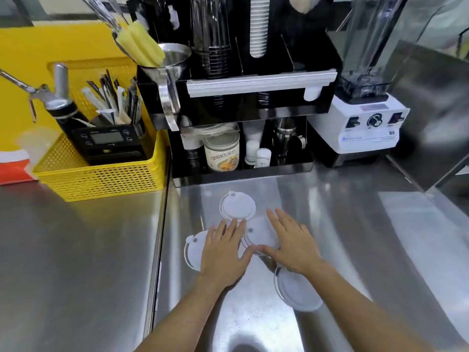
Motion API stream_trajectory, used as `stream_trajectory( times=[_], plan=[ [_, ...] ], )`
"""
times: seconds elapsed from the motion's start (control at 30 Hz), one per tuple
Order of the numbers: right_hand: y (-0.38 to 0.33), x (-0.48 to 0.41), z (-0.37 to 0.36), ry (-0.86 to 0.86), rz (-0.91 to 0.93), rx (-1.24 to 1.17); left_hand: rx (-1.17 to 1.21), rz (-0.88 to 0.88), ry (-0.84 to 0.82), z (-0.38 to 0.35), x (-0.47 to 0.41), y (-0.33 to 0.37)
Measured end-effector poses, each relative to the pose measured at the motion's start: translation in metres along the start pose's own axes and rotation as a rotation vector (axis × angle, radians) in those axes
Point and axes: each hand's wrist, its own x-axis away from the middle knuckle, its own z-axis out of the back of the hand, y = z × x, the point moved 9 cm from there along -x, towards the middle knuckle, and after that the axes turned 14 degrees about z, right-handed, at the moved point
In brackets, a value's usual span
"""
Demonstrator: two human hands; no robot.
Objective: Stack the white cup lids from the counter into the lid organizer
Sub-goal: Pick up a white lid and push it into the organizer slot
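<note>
Head view, looking down at a steel counter (342, 224). Four white cup lids lie flat on it in the lower centre of the frame. The far lid (237, 206) sits uppermost, uncovered. The left lid (195, 251) is partly covered by the left hand (223, 252). The middle lid (258, 232) lies between the two hands, partly under the right hand (291, 243). The near lid (297, 292) lies lower right of centre, with the right wrist over its upper edge.

Both hands are palm down with fingers straight and spread. Left fingertips reach the lower rim of the far lid; the left thumb and right thumb nearly meet at the lower edge of the middle lid. Neither hand has anything clasped. Whether the palms press on the lids or hover just above cannot be told.

The black organizer (253, 102) stands at the back of the counter, upper centre, with stacked cups in its top slots. A yellow basket (101, 179) sits to its left, a white blender (365, 123) to its right.
</note>
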Motion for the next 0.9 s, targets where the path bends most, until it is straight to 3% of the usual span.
stream_trajectory(
  times=[0.2,0.43,0.6,0.9],
  plan=[
    [0.008,-0.006,-0.025,-0.057,0.034,-0.103,0.077,-0.097,-0.009,-0.005,-0.002,0.014],
    [0.004,-0.013,-0.002,0.097,0.046,-0.273,0.256,-0.083,-0.009,0.015,-0.004,0.019],
    [0.000,-0.018,0.033,0.247,0.093,-0.240,0.341,-0.064,0.061,0.051,-0.014,0.022],
    [0.004,-0.019,0.149,0.526,0.156,-0.137,0.377,-0.329,0.285,0.153,-0.031,0.086]
  ],
)
